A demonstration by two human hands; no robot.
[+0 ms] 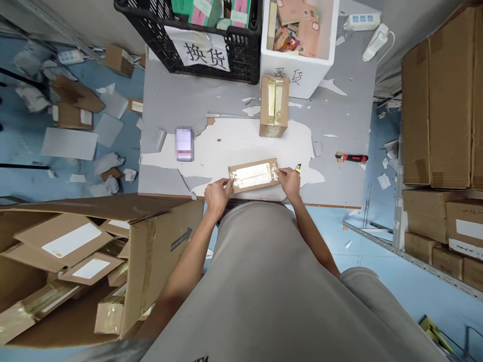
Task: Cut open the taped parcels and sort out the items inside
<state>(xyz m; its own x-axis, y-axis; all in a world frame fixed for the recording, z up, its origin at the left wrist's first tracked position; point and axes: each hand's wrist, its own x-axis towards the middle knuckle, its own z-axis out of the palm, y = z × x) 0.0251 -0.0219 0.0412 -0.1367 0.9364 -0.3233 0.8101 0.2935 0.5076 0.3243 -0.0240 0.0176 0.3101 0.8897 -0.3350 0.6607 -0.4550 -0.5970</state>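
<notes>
A small flat cardboard box [253, 175] lies near the front edge of the table, slightly tilted, its white label and clear tape facing up. My left hand [218, 195] pinches its left end between thumb and fingers. At the opposite end, my right hand [290, 183] is closed on the box's right edge. A yellow and black tool, perhaps a utility knife [298, 168], pokes out beside the right hand; I cannot tell whether the hand also holds it. Further back stands a taped cardboard box [274, 106].
A phone [184, 144] lies left on the table [226, 95]; a red-black cutter [351, 158] lies right. A black crate [151, 30] and white foam box [296, 75] stand behind. A large carton [166, 251] of parcels is at front left; stacked cartons [437, 110] are at right.
</notes>
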